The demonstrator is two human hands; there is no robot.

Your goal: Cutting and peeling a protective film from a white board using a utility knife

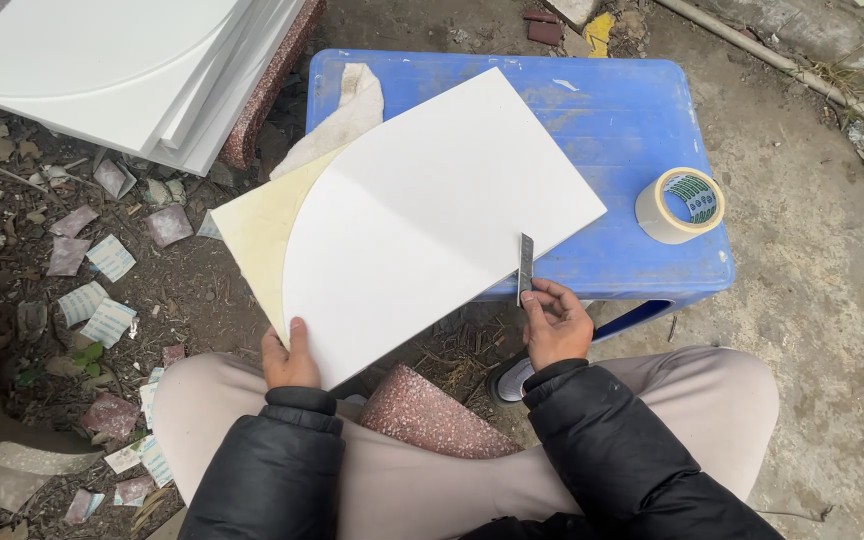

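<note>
White board (422, 220), a flat sheet with a cream-coloured curved corner piece on its near-left part, lies tilted across the near edge of the blue bench (632, 130), overhanging toward our lap; we take this board as our landmark throughout. Nearest us, our left hand (290, 362) is closed on the board's near corner, thumb on top and fingers beneath, bracing it; our right hand (555, 322) is curled shut around a slim grey blade (525, 266), its tip touching the board's near-right edge. We judge the step in hand to be trimming or scoring along that edge; the next move would call for a firm left-hand hold and a steady draw of the blade close against the edge. Both forearms, in black padded sleeves, reach forward from our knees, wrists low; below the board, between our knees, sits a speckled reddish block (432, 415). Right of the board a roll of tape (681, 204) rests on the bench; behind the board's far-left corner lies a pale rag (352, 110); farther left a stack of white boards (142, 70) rests on the littered ground.
</note>
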